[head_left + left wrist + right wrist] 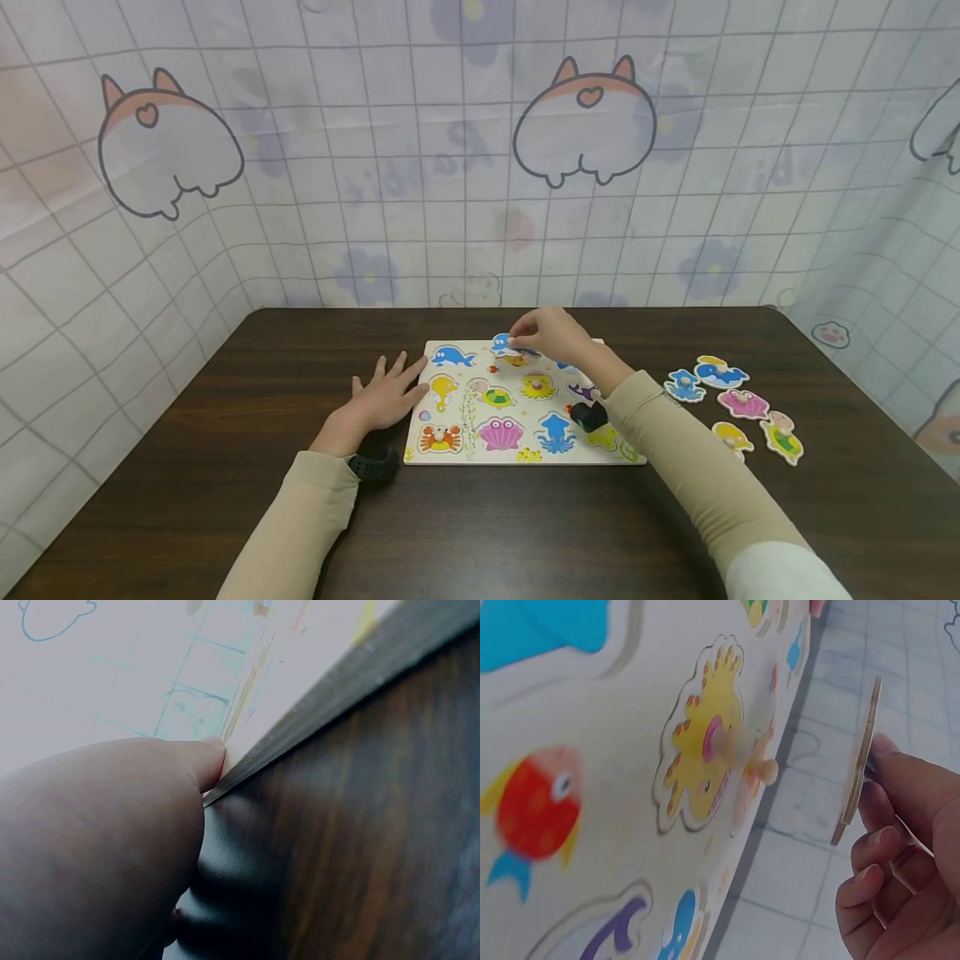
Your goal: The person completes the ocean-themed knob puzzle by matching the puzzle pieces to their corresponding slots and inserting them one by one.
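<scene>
My right hand (553, 333) is above the far edge of a white sea-animal puzzle board (480, 457). Thumb and fingers pinch a blue animal puzzle piece (500, 342) from its back edge side. In the right wrist view this wooden piece (857, 769) appears edge-on, apart from the board, with the other fingers curled below. Near it a yellow octopus piece (697, 750) with a knob sits in the board. My left hand (385, 396) lies with fingers spread at the board's left edge. In the left wrist view, its thumb (201, 761) touches the board's side.
Several loose pieces lie on the dark wooden table (225, 467) to the right: a blue whale (723, 375), a blue squid-like piece (684, 387), a pink shell (742, 404), a turtle (782, 440) and a yellow one (731, 436). Patterned cloth (480, 225) hangs behind the table.
</scene>
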Motion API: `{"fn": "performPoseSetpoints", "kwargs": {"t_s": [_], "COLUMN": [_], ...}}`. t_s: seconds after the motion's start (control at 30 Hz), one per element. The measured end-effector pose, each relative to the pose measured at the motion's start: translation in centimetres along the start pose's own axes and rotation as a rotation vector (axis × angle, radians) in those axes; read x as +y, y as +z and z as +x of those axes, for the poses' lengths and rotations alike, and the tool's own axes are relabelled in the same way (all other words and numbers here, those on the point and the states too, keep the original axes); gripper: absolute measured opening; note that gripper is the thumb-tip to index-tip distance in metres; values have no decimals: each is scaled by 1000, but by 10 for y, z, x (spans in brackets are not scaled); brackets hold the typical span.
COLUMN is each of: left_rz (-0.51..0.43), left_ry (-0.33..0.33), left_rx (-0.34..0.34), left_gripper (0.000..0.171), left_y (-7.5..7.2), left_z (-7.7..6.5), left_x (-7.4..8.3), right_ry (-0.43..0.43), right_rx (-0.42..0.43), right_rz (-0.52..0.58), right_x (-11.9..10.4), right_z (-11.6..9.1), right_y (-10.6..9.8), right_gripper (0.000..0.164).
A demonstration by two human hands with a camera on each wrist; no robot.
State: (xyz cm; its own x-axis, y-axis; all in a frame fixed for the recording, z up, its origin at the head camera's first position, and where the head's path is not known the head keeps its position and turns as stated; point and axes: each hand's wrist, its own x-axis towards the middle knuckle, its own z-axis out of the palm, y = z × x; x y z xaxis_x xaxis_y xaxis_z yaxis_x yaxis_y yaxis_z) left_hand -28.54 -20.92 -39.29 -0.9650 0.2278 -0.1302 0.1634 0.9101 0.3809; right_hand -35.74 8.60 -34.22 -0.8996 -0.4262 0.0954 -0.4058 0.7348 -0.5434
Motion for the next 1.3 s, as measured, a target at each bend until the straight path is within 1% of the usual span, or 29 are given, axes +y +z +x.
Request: {"fn": "performPoseSetpoints", "kwargs": {"t_s": [0.1, 0.27, 0.47, 0.67, 0.9, 1.03, 1.13, 1.3], "left_rz": [3, -3, -9, -1, -1, -2, 1, 10], "left_ry": [-3, 0, 2, -9, -21, -14, -10, -21], "left_rx": [3, -2, -15, -11, -13, -21, -25, -20], "left_gripper": [64, 64, 64, 64, 64, 64, 64, 64], "left_y": [-1, -1, 2, 1, -1, -1, -1, 0], "left_z": [0, -1, 1, 2, 1, 1, 1, 1], "left_x": [0, 1, 2, 0, -1, -1, 0, 0], "right_ry": [23, 38, 70, 88, 76, 86, 84, 69], "right_rx": [-7, -21, -30, -33, -55, -57, -60, -63], "right_rz": [11, 23, 10, -6, -14, -33, -56, -82], "right_x": [-6, -11, -15, -25, -40, -45, -49, -55], "right_z": [7, 18, 27, 35, 46, 51, 53, 55], "right_y": [6, 15, 28, 37, 47, 55, 60, 66], "right_gripper": [21, 20, 19, 17, 18, 19, 20, 19]}}
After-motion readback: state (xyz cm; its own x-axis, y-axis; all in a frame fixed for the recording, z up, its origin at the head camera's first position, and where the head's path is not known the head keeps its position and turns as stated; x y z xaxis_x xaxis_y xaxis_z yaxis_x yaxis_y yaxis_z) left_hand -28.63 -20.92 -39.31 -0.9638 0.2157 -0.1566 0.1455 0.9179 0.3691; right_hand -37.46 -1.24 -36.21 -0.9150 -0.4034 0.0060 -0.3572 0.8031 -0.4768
